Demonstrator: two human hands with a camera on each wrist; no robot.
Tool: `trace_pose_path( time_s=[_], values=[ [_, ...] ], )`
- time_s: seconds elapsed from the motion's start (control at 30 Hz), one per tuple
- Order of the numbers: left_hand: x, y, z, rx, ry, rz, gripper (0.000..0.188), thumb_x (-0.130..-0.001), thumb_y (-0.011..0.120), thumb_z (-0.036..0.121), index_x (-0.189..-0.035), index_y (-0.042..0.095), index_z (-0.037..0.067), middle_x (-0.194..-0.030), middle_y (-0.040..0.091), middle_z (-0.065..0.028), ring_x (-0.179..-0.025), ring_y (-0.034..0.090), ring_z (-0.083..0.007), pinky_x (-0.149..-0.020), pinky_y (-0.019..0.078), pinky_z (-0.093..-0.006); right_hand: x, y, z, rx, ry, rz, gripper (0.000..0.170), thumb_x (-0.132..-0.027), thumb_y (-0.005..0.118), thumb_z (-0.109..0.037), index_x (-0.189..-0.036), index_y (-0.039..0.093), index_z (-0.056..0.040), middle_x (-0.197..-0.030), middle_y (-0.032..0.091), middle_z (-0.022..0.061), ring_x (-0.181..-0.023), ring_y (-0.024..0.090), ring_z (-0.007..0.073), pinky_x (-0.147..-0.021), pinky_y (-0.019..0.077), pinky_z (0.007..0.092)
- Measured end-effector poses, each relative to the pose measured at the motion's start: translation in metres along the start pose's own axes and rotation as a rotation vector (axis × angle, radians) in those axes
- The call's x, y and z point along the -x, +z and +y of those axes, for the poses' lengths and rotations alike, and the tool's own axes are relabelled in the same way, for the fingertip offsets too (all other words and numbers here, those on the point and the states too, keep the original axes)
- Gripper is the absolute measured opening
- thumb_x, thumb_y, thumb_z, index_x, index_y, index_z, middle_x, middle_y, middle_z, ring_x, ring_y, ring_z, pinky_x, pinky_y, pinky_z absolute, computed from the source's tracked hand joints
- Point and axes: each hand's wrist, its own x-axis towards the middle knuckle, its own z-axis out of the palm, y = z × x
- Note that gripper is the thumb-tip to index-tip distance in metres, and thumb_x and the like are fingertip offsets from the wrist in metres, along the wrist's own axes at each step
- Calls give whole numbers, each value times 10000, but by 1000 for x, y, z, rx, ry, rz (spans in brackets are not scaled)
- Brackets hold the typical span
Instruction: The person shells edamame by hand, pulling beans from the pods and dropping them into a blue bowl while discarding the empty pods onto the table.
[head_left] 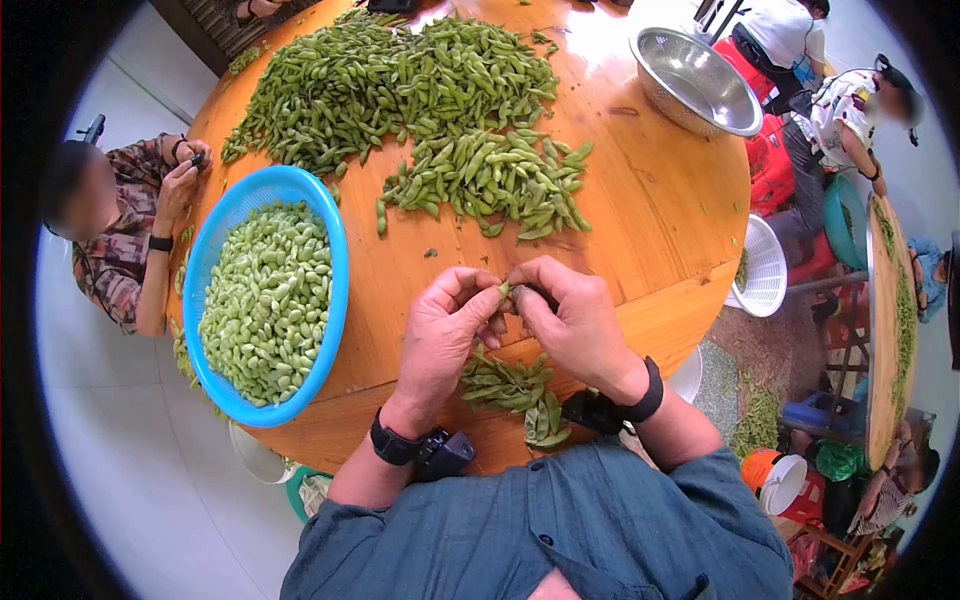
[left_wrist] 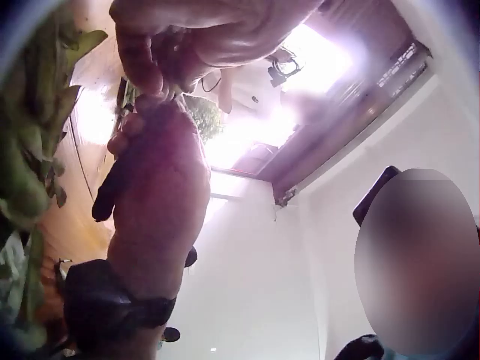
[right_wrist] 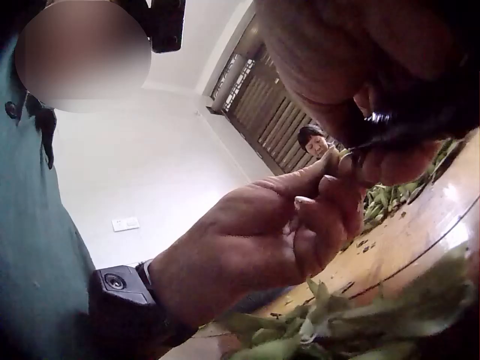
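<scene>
Jutting from left hand [head_left: 440,328]: pod [head_left: 504,289]

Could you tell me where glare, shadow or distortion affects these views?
Head view: fisheye curve, black corners, glare at the tabletop's far edge. Left wrist view: blown-out light behind shadowed hands, soft detail. Right wrist view: upper hand very dark, nearest pods blurred.

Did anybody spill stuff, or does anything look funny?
Green scraps lie scattered on the floor, right of the table. They look odd there, outside any basket, so they might be spilled. The blue basket of beans looks fine.
</scene>
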Motion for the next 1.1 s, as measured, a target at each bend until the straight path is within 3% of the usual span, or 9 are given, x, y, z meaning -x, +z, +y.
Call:
trace_pose_path(
  time_s=[0.27,0.4,0.47,0.5,0.57,0.6,0.67,0.87,1.1],
  values=[
    [7,5,5,-252,105,37,117,-972,607,107,-1035,615,8,-842,663,-32,-664,605,-84,-580,501,-224,1,6,5,99,-118,37,97,-870,598,-44,-942,639,5,-788,673,196,-738,683,361,-647,544,407],
    [5,3,2,-312,107,29,120,-974,605,108,-1039,621,8,-855,669,-38,-668,611,-92,-580,506,-227,1,7,8,143,-137,33,100,-874,605,-51,-953,635,2,-779,668,193,-710,684,338,-631,539,398],
    [1,-1,0,128,10,13,126,-975,605,111,-1040,629,6,-862,671,-42,-671,616,-102,-582,510,-232,0,6,10,-146,59,-4,122,-877,618,-58,-983,627,2,-740,649,167,-660,670,272,-603,527,373],
    [1,-3,-1,131,10,12,126,-975,605,111,-1040,629,6,-862,671,-42,-671,616,-102,-582,510,-232,0,5,10,-144,59,-4,122,-877,618,-58,-983,627,2,-740,649,167,-660,670,272,-603,527,373],
    [1,-7,-1,169,-46,-25,139,-976,603,114,-1055,632,3,-868,672,-46,-671,620,-111,-589,515,-234,0,2,9,-209,142,-82,78,-933,599,-36,-1000,608,3,-804,617,8,-636,566,50,-551,475,215],
    [1,-7,-2,169,-48,-25,139,-976,603,114,-1055,632,3,-868,672,-46,-671,620,-111,-589,515,-234,0,1,9,-209,144,-82,78,-933,599,-36,-1000,608,3,-804,617,8,-636,566,50,-551,475,215],
    [1,-7,-4,98,25,-45,149,-976,605,115,-1061,633,-4,-866,671,-44,-665,615,-107,-588,513,-231,-2,-1,8,-491,295,-113,116,-895,638,-67,-992,623,-4,-765,621,17,-637,570,73,-559,489,248],
    [8,2,3,-163,73,6,121,-933,651,68,-1029,625,-3,-860,665,-27,-707,623,-81,-610,530,-229,-1,0,10,-422,244,-108,118,-915,623,-21,-1027,592,-1,-847,604,-2,-646,553,31,-553,471,194],
    [7,0,-4,-196,111,24,99,-912,672,55,-970,612,3,-846,660,-22,-709,627,-77,-605,536,-222,1,2,12,-490,274,-92,164,-896,640,-9,-1050,583,-7,-852,597,-7,-658,557,37,-570,472,191]
  ],
)
